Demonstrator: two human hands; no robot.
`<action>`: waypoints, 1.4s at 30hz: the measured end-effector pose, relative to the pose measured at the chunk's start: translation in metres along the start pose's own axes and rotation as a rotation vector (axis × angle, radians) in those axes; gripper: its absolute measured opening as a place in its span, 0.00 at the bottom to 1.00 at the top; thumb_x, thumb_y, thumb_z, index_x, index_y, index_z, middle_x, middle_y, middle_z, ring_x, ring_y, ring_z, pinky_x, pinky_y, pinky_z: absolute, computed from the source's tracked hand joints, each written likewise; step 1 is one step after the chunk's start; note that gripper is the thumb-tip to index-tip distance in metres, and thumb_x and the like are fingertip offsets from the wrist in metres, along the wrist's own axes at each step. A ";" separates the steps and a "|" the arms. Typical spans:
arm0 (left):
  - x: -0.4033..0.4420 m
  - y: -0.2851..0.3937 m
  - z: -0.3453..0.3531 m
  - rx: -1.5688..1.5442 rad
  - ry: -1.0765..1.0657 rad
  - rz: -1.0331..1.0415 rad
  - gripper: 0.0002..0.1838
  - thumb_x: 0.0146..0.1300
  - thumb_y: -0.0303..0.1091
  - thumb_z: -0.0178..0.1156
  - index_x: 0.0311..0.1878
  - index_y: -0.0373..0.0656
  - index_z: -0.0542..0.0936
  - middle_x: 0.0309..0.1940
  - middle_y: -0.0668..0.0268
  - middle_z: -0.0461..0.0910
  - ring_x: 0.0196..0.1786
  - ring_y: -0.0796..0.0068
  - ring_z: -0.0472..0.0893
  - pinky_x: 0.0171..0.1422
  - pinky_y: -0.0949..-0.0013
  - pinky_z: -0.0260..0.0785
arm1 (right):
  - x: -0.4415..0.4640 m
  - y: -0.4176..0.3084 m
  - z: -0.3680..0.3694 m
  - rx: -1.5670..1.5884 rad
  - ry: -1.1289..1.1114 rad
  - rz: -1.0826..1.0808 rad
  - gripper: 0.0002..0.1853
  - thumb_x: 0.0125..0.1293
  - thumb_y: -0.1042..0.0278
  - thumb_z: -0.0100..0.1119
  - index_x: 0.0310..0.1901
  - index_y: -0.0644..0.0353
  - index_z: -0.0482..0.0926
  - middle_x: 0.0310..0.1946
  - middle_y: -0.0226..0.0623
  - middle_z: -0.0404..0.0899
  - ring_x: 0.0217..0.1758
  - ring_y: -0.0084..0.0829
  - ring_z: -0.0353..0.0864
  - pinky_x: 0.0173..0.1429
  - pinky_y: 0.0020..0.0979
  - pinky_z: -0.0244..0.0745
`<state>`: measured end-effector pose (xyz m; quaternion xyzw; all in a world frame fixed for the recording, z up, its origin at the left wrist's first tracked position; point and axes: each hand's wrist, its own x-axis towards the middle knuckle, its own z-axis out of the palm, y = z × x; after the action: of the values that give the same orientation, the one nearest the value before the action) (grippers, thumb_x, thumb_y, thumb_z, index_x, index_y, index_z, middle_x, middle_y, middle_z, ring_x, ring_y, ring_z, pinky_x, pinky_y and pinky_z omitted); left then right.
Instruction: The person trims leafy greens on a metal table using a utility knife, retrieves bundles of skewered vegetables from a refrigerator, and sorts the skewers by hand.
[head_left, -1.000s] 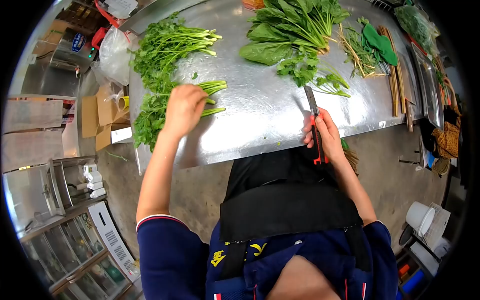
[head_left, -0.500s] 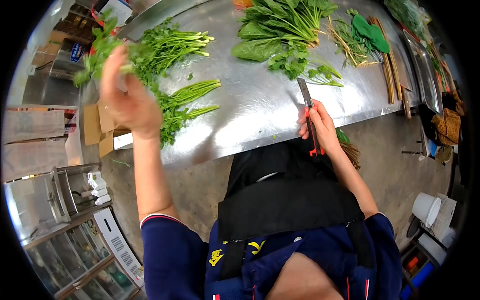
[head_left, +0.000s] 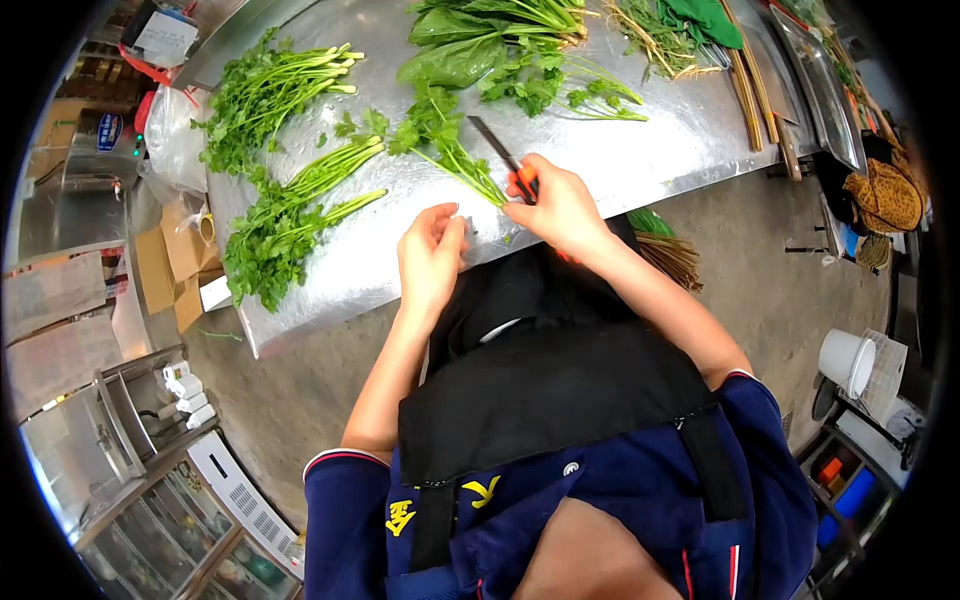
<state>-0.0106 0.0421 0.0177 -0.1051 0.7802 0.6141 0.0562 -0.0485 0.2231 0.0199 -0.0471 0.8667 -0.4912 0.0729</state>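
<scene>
My right hand (head_left: 568, 212) is closed round a black-and-red knife (head_left: 500, 148), its dark blade pointing up and left. The stem end of a leafy green sprig (head_left: 436, 125) meets the thumb of that hand. Just left of it, over the table's front edge, my left hand (head_left: 430, 255) has its fingers curled in; whatever they hold, if anything, is too small to make out. Leafy stalks lie in an upper bunch (head_left: 265, 100) and a lower bunch (head_left: 285, 235) on the left of the metal table (head_left: 590, 160), cut ends facing right.
Broad-leaved greens (head_left: 455, 60) and loose sprigs (head_left: 535, 80) lie at the table's back middle. Farther right are a green cloth (head_left: 700, 18), thin sticks (head_left: 748, 85) and a metal tray (head_left: 820, 90). An open cardboard box (head_left: 172, 262) stands beyond the left edge.
My left hand has come back from the far left to near my right hand. The sprig it lifted now lies in front of my right hand, which has moved left with the knife.
</scene>
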 end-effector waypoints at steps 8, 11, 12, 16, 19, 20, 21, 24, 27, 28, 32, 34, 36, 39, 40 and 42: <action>0.025 0.004 0.006 -0.331 -0.186 -0.222 0.08 0.60 0.30 0.58 0.37 0.35 0.74 0.27 0.64 0.78 0.27 0.80 0.78 0.23 0.79 0.67 | -0.003 0.004 0.014 0.379 -0.037 0.105 0.14 0.47 0.69 0.65 0.34 0.64 0.73 0.26 0.36 0.79 0.29 0.27 0.78 0.38 0.28 0.73; 0.015 0.006 0.005 -0.473 -0.189 -0.242 0.06 0.60 0.29 0.58 0.37 0.37 0.75 0.27 0.66 0.78 0.27 0.80 0.77 0.26 0.80 0.68 | -0.006 -0.003 0.006 0.477 -0.108 0.191 0.17 0.46 0.68 0.68 0.35 0.65 0.73 0.26 0.32 0.77 0.30 0.23 0.76 0.38 0.26 0.73; 0.011 0.008 0.008 -0.511 -0.185 -0.241 0.06 0.60 0.29 0.58 0.38 0.37 0.75 0.27 0.66 0.78 0.27 0.80 0.77 0.26 0.80 0.68 | -0.006 -0.005 0.006 0.506 -0.141 0.190 0.17 0.46 0.68 0.68 0.35 0.65 0.72 0.26 0.31 0.77 0.30 0.22 0.76 0.38 0.26 0.73; 0.003 0.006 0.012 -0.577 -0.154 -0.245 0.07 0.60 0.30 0.59 0.38 0.36 0.75 0.27 0.65 0.77 0.27 0.80 0.76 0.25 0.80 0.68 | -0.007 -0.005 0.009 0.573 -0.186 0.195 0.16 0.48 0.69 0.67 0.36 0.65 0.71 0.27 0.31 0.75 0.26 0.19 0.73 0.31 0.23 0.71; 0.000 0.003 0.016 -0.609 -0.124 -0.245 0.08 0.61 0.30 0.58 0.39 0.36 0.75 0.27 0.65 0.77 0.27 0.80 0.77 0.25 0.80 0.69 | -0.009 -0.010 0.004 0.686 -0.185 0.253 0.15 0.49 0.72 0.66 0.36 0.65 0.71 0.26 0.31 0.75 0.24 0.18 0.72 0.28 0.22 0.69; -0.002 0.003 0.018 -0.625 -0.115 -0.248 0.08 0.61 0.30 0.58 0.39 0.36 0.75 0.27 0.65 0.77 0.27 0.80 0.77 0.25 0.80 0.69 | -0.010 -0.011 0.003 0.713 -0.179 0.272 0.14 0.49 0.72 0.65 0.35 0.65 0.70 0.25 0.31 0.74 0.24 0.18 0.71 0.28 0.22 0.68; -0.002 0.002 0.019 -0.630 -0.119 -0.258 0.08 0.61 0.31 0.59 0.39 0.36 0.75 0.27 0.65 0.77 0.27 0.80 0.77 0.26 0.80 0.69 | -0.012 -0.010 0.003 0.712 -0.179 0.284 0.14 0.49 0.73 0.64 0.35 0.65 0.70 0.25 0.30 0.74 0.23 0.18 0.71 0.28 0.22 0.68; -0.002 0.002 0.021 -0.627 -0.131 -0.253 0.08 0.61 0.31 0.58 0.39 0.37 0.75 0.28 0.65 0.77 0.28 0.79 0.77 0.26 0.79 0.71 | -0.009 -0.006 0.004 0.664 -0.182 0.274 0.13 0.47 0.73 0.63 0.34 0.64 0.71 0.23 0.30 0.74 0.23 0.19 0.71 0.28 0.23 0.68; -0.005 0.005 0.023 -0.580 -0.160 -0.219 0.08 0.61 0.32 0.58 0.38 0.38 0.74 0.29 0.64 0.77 0.28 0.78 0.78 0.27 0.78 0.72 | -0.009 0.000 0.005 0.553 -0.174 0.219 0.13 0.46 0.72 0.62 0.33 0.64 0.71 0.22 0.30 0.73 0.23 0.19 0.70 0.28 0.24 0.67; -0.005 0.005 0.024 -0.552 -0.167 -0.207 0.08 0.62 0.31 0.57 0.39 0.37 0.74 0.29 0.64 0.77 0.28 0.78 0.78 0.27 0.77 0.72 | -0.009 0.000 0.005 0.531 -0.175 0.203 0.13 0.45 0.72 0.62 0.33 0.64 0.71 0.22 0.30 0.73 0.22 0.19 0.70 0.28 0.24 0.67; -0.004 0.001 0.027 -0.528 -0.130 -0.139 0.07 0.62 0.31 0.56 0.40 0.37 0.73 0.29 0.64 0.76 0.27 0.77 0.77 0.26 0.77 0.72 | -0.010 -0.003 0.006 0.556 -0.163 0.210 0.13 0.45 0.72 0.62 0.32 0.64 0.70 0.21 0.30 0.72 0.23 0.19 0.70 0.27 0.24 0.67; -0.006 0.000 0.031 -0.560 -0.087 -0.152 0.07 0.62 0.31 0.55 0.40 0.38 0.72 0.29 0.64 0.76 0.27 0.77 0.77 0.27 0.77 0.72 | -0.011 -0.006 0.006 0.604 -0.146 0.243 0.13 0.46 0.72 0.62 0.33 0.64 0.70 0.22 0.30 0.72 0.23 0.19 0.70 0.27 0.23 0.67; -0.007 0.000 0.031 -0.581 -0.057 -0.161 0.07 0.62 0.31 0.55 0.40 0.38 0.72 0.29 0.64 0.76 0.26 0.77 0.77 0.27 0.77 0.71 | -0.011 -0.008 0.008 0.649 -0.143 0.259 0.13 0.46 0.73 0.62 0.33 0.64 0.70 0.22 0.30 0.72 0.23 0.18 0.70 0.26 0.23 0.67; -0.008 0.001 0.031 -0.618 -0.053 -0.161 0.07 0.62 0.31 0.53 0.41 0.39 0.71 0.29 0.64 0.76 0.25 0.78 0.76 0.26 0.76 0.70 | -0.012 -0.010 0.008 0.673 -0.152 0.255 0.14 0.47 0.73 0.63 0.34 0.65 0.69 0.23 0.30 0.73 0.22 0.18 0.71 0.26 0.23 0.67; -0.007 -0.002 0.031 -0.639 -0.060 -0.155 0.07 0.62 0.31 0.53 0.41 0.39 0.71 0.29 0.64 0.76 0.24 0.78 0.75 0.26 0.76 0.70 | -0.012 -0.012 0.007 0.663 -0.154 0.252 0.14 0.47 0.73 0.63 0.34 0.65 0.69 0.23 0.30 0.73 0.22 0.19 0.71 0.26 0.23 0.67; -0.005 -0.002 0.030 -0.646 -0.060 -0.173 0.07 0.62 0.30 0.53 0.42 0.38 0.71 0.29 0.64 0.76 0.23 0.79 0.74 0.26 0.76 0.68 | -0.012 -0.012 0.008 0.653 -0.150 0.238 0.14 0.48 0.73 0.63 0.34 0.65 0.69 0.23 0.31 0.73 0.22 0.19 0.71 0.26 0.23 0.67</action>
<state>-0.0064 0.0716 0.0097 -0.1650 0.5315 0.8254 0.0950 -0.0351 0.2123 0.0272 0.0439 0.6557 -0.7256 0.2040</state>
